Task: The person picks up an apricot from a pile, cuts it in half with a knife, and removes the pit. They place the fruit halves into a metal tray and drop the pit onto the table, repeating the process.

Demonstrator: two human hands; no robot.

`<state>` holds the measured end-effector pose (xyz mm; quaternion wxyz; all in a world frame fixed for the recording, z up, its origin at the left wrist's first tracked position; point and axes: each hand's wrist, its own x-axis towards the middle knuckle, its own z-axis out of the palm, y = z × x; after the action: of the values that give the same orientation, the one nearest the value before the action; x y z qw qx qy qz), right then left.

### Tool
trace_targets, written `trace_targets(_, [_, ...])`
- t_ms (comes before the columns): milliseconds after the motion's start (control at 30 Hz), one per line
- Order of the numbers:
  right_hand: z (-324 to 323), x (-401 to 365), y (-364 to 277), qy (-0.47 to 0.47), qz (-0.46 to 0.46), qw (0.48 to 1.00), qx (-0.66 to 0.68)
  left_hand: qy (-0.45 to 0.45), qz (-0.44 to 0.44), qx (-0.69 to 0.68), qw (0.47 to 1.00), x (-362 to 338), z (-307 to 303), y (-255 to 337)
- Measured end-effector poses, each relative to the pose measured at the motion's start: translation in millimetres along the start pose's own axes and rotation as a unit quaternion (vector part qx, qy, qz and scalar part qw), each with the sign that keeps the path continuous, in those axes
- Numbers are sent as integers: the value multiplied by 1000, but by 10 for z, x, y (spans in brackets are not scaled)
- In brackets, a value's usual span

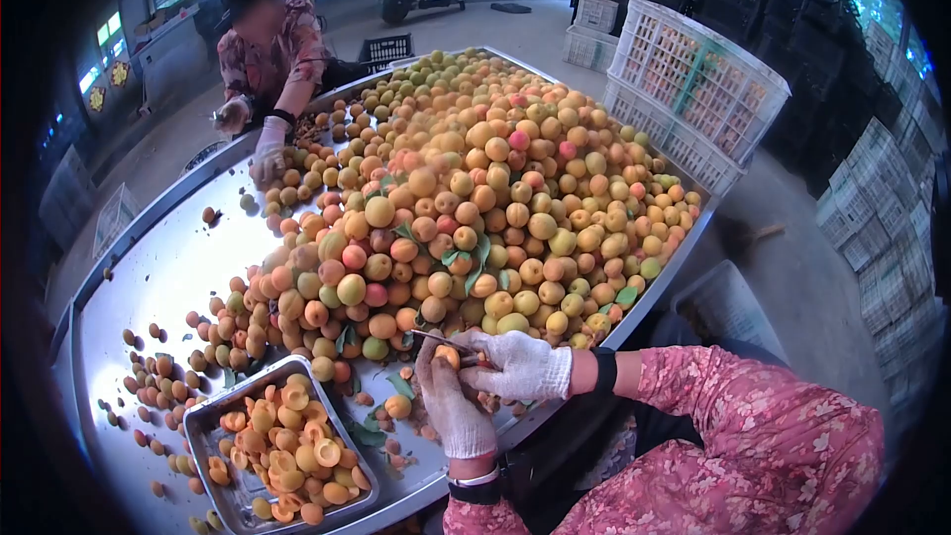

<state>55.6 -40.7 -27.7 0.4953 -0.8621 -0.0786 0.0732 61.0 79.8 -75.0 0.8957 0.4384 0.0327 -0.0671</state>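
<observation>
Both my hands wear pale knitted gloves and meet at the near edge of the metal table. My left hand [455, 406], its fingertips stained dark, grips an apricot [448, 357]. A thin-bladed knife [432, 337] is in my right hand [522, 365], its blade passing just above that fruit. Left of my hands stands a metal tray [347, 442] of halved apricots [289, 451]. Right behind my fingers rises a large heap of apricots [515, 208], orange, yellow and green, with some leaves. Loose pits and scraps lie near my left wrist.
Across the table [188, 238], a co-worker [272, 50] in gloves reaches into the fruit. Small dark fruits or pits lie scattered at the left. White crates [693, 79] stand beyond the right edge; a pale bin [731, 312] sits beside me. Black crates [733, 15] are stacked behind.
</observation>
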Motion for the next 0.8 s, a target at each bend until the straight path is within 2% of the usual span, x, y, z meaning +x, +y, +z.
trace_targets(33, [23,3,94,29,-69,996,-38,-1,3,22,1000,-10,10,26])
trace_targets(100, [-47,-18,23,38,-81,993,-71,-10,-20,-8,1000,-42,45,100])
trace_targets(167, [-121,-59,-69,-16,38,999,-1,-17,-25,13,999,-71,110,173])
trace_targets(333, [-119,5,128,15,8,1000,7,-14,-31,-14,999,-64,121,154])
trace_targets(400, [-102,61,22,65,-30,993,90,-24,-40,-39,998,-69,101,159])
trace_targets(567, [-210,71,-268,104,77,945,302,-34,-61,-46,996,-92,113,178])
trace_targets(633, [-191,119,-308,161,36,926,340,-32,-56,-37,997,-85,91,133])
trace_targets(767, [-188,201,-375,186,-12,897,400,-27,-73,-55,995,-109,128,138])
trace_targets(800, [-178,225,-401,204,-27,890,407,-27,-55,-35,997,-91,106,85])
